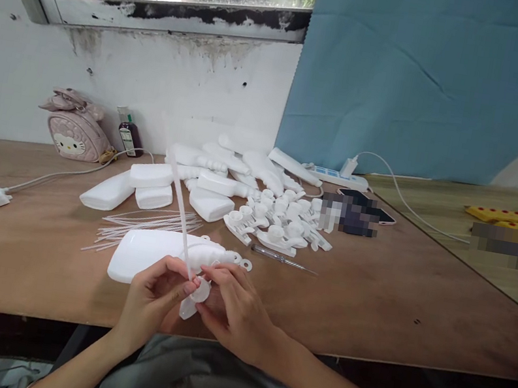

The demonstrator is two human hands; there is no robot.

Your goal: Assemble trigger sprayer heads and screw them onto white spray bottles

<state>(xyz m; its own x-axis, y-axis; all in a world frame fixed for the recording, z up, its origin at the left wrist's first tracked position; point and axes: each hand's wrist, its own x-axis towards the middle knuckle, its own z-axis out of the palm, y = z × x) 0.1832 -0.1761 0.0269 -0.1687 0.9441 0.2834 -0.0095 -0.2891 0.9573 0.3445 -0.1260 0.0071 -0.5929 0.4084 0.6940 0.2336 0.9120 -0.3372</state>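
Fingers of L hand (156, 292): closed in a pinch on white tube (180, 207), near its lower end. Fingers of R hand (239, 310): closed too, gripping small round white part (201, 291) from the other side. Both pieces held together near front edge of table (367, 318), just this side of white bottle (143, 257) lying flat.

Prob. at fitting stage, tube end to part — exact seat hidden by fingertips, so can't tell if in or only touching.

To do it well: best to pinch low, right by the joint, b/c long + thin, so likely to buckle if pushed from higher up. Now leaning up and to the L, so worth checking the angle vs. the part before adding force. Line up first, then press straight, w/o rocking sideways. Brace the part firmly w/ R hand, but don't squash the rim. Push steady, no jabs — then a light tug to check hold.

Beyond the bottle: loose spare tubes (149, 223). Farther R: pile of white parts (279, 217), w/ thin pointed tool (278, 258) just in front. Best not to knock either.
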